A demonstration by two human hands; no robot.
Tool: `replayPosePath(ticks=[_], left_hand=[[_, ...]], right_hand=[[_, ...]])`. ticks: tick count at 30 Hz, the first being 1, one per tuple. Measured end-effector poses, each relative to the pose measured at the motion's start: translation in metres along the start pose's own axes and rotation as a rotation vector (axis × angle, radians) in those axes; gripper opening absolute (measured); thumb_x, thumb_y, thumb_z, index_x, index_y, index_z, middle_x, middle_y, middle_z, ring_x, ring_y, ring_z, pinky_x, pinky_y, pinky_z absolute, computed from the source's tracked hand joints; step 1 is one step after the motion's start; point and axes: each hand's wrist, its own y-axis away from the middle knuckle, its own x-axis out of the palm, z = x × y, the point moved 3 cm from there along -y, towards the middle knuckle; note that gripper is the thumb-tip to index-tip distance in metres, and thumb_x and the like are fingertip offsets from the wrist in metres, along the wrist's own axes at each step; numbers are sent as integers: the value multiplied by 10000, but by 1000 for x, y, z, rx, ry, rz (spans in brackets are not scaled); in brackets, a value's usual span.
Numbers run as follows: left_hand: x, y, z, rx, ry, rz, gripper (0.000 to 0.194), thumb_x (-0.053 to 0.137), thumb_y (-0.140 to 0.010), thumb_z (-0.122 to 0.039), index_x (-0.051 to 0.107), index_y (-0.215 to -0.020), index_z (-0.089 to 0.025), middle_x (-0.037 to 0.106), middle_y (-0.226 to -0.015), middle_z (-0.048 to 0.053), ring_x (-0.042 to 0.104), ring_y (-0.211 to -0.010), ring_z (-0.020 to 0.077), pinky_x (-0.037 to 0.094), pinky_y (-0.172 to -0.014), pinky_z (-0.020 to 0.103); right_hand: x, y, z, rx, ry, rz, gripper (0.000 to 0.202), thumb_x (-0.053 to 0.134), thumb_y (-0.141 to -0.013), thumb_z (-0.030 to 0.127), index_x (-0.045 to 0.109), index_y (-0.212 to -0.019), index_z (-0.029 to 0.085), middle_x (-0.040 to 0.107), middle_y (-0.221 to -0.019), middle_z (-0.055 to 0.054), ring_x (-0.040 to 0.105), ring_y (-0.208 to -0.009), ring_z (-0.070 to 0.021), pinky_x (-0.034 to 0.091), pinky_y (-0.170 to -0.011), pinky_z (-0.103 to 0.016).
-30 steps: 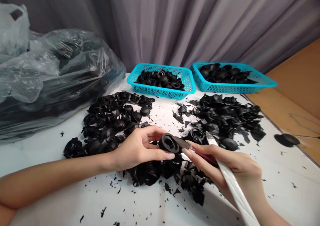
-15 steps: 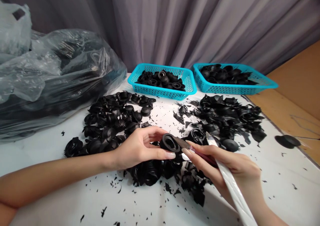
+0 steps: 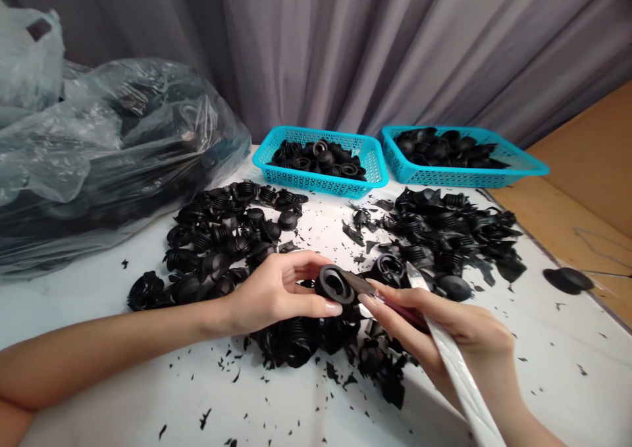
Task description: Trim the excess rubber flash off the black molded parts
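My left hand (image 3: 279, 289) is closed round a black ribbed rubber part (image 3: 323, 282), thumb below and fingers behind, its ringed round opening turned towards me. My right hand (image 3: 459, 335) pinches a thin flat-tipped tool (image 3: 358, 284) with a purplish handle, whose dark flat end touches the part's right rim; its exact kind I cannot make out. A white-wrapped tool (image 3: 451, 355) with a pointed metal tip also lies across my right hand, between thumb and fingers. Beneath both hands is a heap of black rubber parts and trimmings (image 3: 301, 341).
Black ribbed parts (image 3: 212, 236) are piled at the left, and ragged black pieces (image 3: 444, 230) at the right. Two blue baskets (image 3: 320, 185) (image 3: 474, 174) of black parts stand at the back. A large clear plastic bag (image 3: 123, 170) fills the left. Scraps dot the white table (image 3: 247, 407).
The rubber part has turned slightly in my left hand, its opening facing me more, and the left thumb has shifted a little left. My right hand has barely moved.
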Motion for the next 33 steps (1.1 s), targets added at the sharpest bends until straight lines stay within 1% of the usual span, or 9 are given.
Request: replayPosePath(ticks=[3, 7, 11, 19, 21, 23, 27, 29, 33], left_hand=[[-1, 0, 1, 6, 2, 7, 298, 718, -685, -103, 630, -962, -169, 655, -907, 8, 595, -880, 128, 470, -802, 251], [-1, 0, 2, 10, 7, 11, 300, 715, -686, -109, 627, -965, -174, 650, -900, 6, 590, -873, 129, 466, -801, 254], [0, 0, 1, 1, -12, 16, 292, 720, -692, -137, 629, -967, -175, 650, -918, 15, 589, -896, 143, 462, -819, 272], [-1, 1, 3, 9, -27, 25, 307, 716, -683, -162, 638, -980, -180, 653, -946, 30, 587, -908, 166, 457, -822, 302], [-1, 1, 3, 11, -23, 30, 310, 710, -680, -164, 640, -982, -184, 645, -941, 26, 581, -895, 162, 455, -809, 298], [-1, 1, 3, 14, -35, 23, 311, 703, -675, -165, 643, -980, -187, 635, -926, 17, 570, -880, 156, 447, -803, 291], [-1, 0, 0, 24, -100, -8, 288, 670, -658, -161, 655, -945, -183, 617, -874, -1, 545, -839, 149, 426, -790, 280], [0, 0, -1, 24, -117, -7, 282, 650, -649, -164, 660, -930, -180, 615, -858, -1, 536, -823, 153, 423, -778, 280], [1, 0, -2, 19, -128, 18, 305, 613, -653, -176, 658, -954, -178, 628, -866, 6, 538, -830, 165, 421, -776, 286]], right_hand=[[0, 0, 1, -10, -10, 1, 158, 635, -808, 291, 726, -755, 174, 591, -462, 26, 456, -324, -89, 369, -313, -223], [0, 0, 2, -13, 24, 11, 170, 622, -821, 299, 727, -759, 180, 570, -444, 27, 432, -319, -92, 361, -309, -234], [1, 1, 2, -16, 20, 4, 173, 619, -823, 302, 725, -759, 181, 545, -430, 31, 457, -320, -98, 381, -313, -231], [0, 0, 4, -44, 26, 2, 164, 619, -829, 285, 719, -757, 176, 549, -421, 41, 477, -313, -92, 413, -324, -211], [-1, 0, 5, -61, 7, 1, 146, 632, -820, 267, 716, -756, 165, 569, -430, 40, 463, -306, -85, 408, -315, -206], [-1, 0, 6, -59, 4, 12, 142, 634, -817, 259, 717, -762, 158, 619, -468, 22, 473, -316, -88, 410, -314, -211], [0, 1, 7, -6, -7, 36, 122, 633, -816, 242, 715, -785, 158, 722, -614, -23, 557, -375, -105, 475, -366, -215], [0, 2, 8, -6, -9, 28, 113, 631, -817, 241, 708, -780, 167, 733, -639, -26, 569, -380, -106, 486, -370, -216], [2, 3, 7, -59, -18, -11, 101, 634, -814, 236, 687, -752, 178, 711, -582, -14, 557, -346, -107, 453, -325, -218]])
